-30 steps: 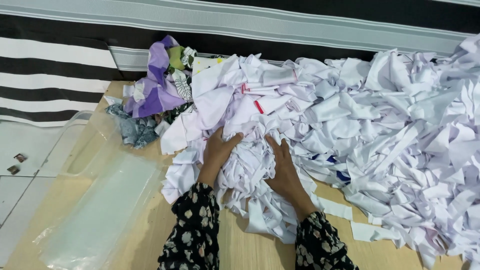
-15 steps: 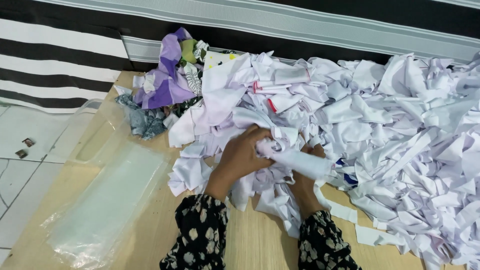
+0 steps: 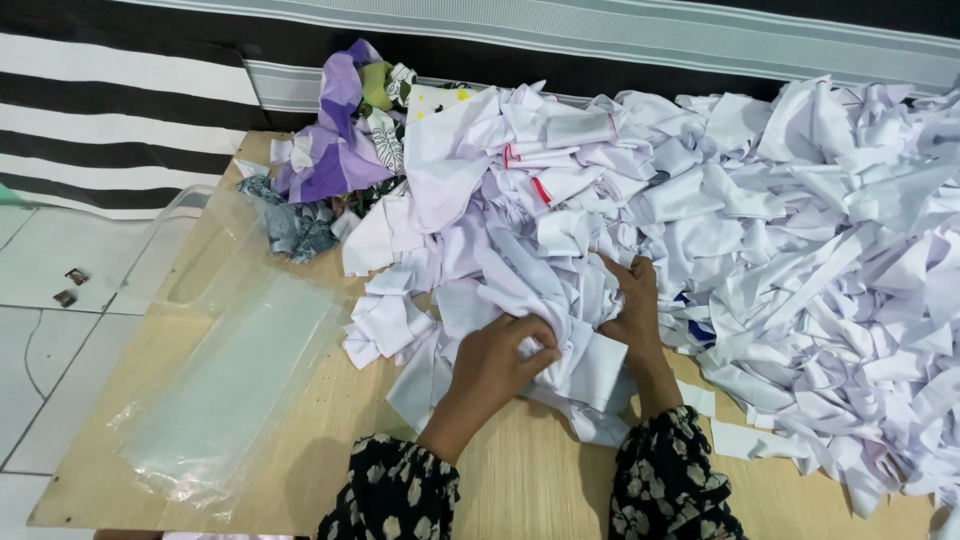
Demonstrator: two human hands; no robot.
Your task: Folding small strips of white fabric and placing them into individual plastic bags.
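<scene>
Gripping white fabric scraps [image 3: 560, 330] with our left hand [image 3: 500, 360] and right hand [image 3: 632, 300], both clenched, light wooden bench [image 3: 520, 480], clear plastic bag [image 3: 230, 380] left, white tile floor [image 3: 40, 330], striped wall [image 3: 120, 80] behind

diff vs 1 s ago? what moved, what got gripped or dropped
Both hands went from lying flat on the white fabric scraps to bunching them: the left hand closed on a white piece, the right hand gripping beside it. Nothing was dropped. The purple cloth and clear plastic bag stayed put.
</scene>
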